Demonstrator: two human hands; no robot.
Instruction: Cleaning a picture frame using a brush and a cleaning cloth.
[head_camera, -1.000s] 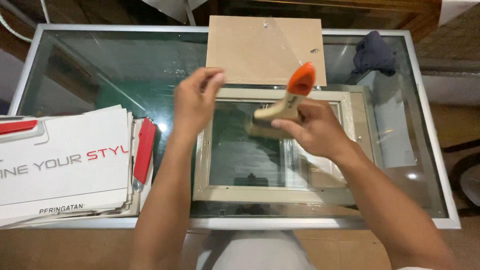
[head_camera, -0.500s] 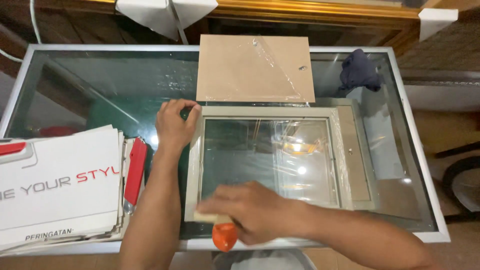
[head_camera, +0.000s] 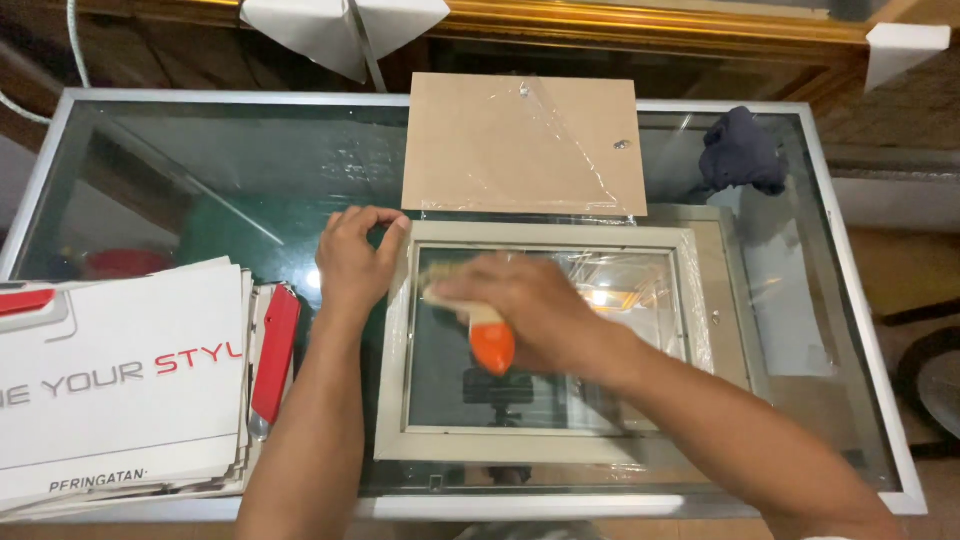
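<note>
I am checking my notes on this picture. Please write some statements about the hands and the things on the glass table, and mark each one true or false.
1. The right hand holds a tool with an orange handle over the glass of the picture frame. True.
2. The left hand lies on the stack of white sheets. False: it rests at the frame's upper left corner.
3. A brown backing board lies beyond the frame. True.
4. The dark cloth is inside the frame. False: it lies apart, near the table's far right corner.
5. A red cutter lies beside the sheets. True.
</note>
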